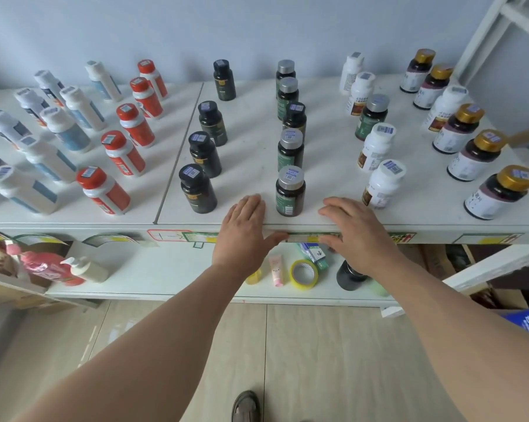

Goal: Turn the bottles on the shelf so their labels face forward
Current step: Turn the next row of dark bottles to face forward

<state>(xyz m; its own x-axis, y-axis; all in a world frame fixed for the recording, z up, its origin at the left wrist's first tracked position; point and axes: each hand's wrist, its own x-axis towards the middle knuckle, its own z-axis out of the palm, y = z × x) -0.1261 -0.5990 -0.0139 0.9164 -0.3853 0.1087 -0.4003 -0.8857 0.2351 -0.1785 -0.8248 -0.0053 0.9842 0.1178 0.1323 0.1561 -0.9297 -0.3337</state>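
At the bottom of the frame two bare forearms reach up to the front edge of the shelf (409, 222). The left hand (245, 236) and right hand (356, 231) lie flat there with fingers straight and slightly spread, holding nothing. Between them, just beyond the fingertips, stands the silver-capped bottle (290, 191), its green label angled a little left of forward, so it looks like the next to be turned. Farther up, the columns run back toward the wall: black-capped bottles (204, 153) left of centre, red-capped bottles (126, 147) and white ones farther left, gold-capped bottles (479, 155) at right. Many labels sit at mixed angles, so most of the work appears to remain.
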